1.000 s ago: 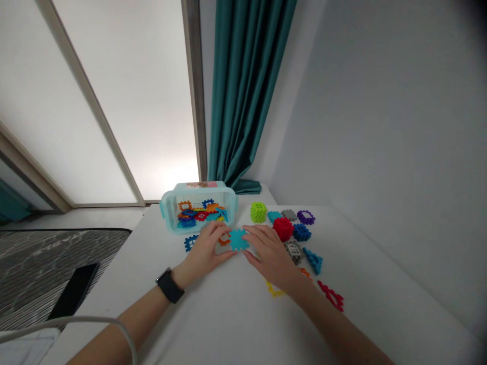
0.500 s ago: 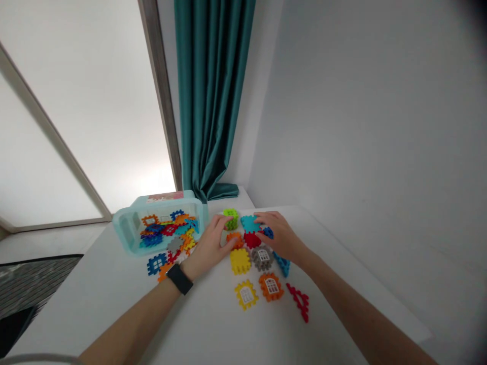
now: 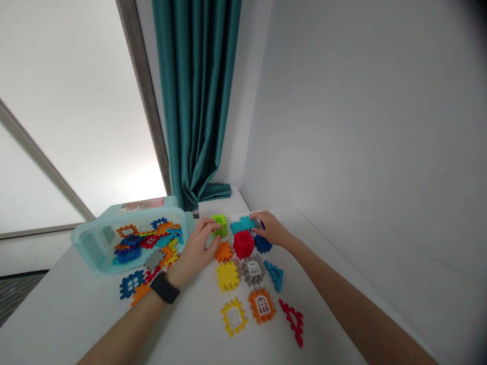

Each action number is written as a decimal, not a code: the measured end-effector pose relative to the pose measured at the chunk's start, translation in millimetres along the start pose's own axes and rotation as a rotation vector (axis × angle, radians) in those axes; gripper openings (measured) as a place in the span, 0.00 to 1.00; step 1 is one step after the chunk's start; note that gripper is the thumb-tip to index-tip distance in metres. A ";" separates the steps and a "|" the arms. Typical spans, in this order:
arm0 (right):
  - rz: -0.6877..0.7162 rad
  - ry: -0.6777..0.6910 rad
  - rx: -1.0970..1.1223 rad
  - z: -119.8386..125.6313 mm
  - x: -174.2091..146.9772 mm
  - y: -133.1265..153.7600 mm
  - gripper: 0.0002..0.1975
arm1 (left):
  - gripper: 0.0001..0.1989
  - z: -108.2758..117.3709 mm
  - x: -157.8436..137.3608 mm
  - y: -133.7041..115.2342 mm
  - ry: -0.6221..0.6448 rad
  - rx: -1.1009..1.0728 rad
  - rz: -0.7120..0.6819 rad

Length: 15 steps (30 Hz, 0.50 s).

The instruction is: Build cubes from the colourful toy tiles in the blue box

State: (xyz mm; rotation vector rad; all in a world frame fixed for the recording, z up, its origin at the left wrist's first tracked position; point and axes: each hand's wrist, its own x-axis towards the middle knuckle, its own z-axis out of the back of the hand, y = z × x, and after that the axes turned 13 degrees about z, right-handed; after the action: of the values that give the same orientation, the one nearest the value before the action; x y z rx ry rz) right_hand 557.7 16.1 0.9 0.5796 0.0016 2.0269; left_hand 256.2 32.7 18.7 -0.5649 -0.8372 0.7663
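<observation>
My left hand (image 3: 197, 247), wearing a black watch, has its fingertips at a lime green stack of toothed building pieces (image 3: 219, 225), thumb and fingers apart. My right hand (image 3: 272, 229) closes thumb and finger around a small greyish-purple building piece (image 3: 259, 223), partly hidden by the fingers. Beside it lie light blue pieces (image 3: 242, 224). Near the hands sit a red stack (image 3: 243, 244), a dark blue stack (image 3: 262, 243) and an orange piece (image 3: 224, 251). Closer to me are a yellow stack (image 3: 228, 276) and a grey window piece (image 3: 253, 270).
A pale teal tub (image 3: 89, 253) of mixed pieces stands at left, with loose pieces such as a blue window piece (image 3: 132, 284) before it. Nearer are a yellow window piece (image 3: 234, 317), an orange one (image 3: 262, 305) and a red triangle (image 3: 292, 322). A green curtain (image 3: 198, 101) hangs behind.
The view has shifted so the table things sit further left and lower. My right hand has moved off the red and dark blue stacks, uncovering them, and its fingers now pinch the greyish-purple piece.
</observation>
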 end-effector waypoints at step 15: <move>0.062 0.093 0.071 -21.1 15.0 -7.8 0.18 | 0.09 3.7 -3.0 14.0 0.061 0.071 0.005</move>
State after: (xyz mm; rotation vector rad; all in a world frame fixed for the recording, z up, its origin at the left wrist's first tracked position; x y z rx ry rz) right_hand 549.8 37.4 -13.6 0.5354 0.1131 2.1197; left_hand 246.7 39.4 9.6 -0.5247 -0.7500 0.7769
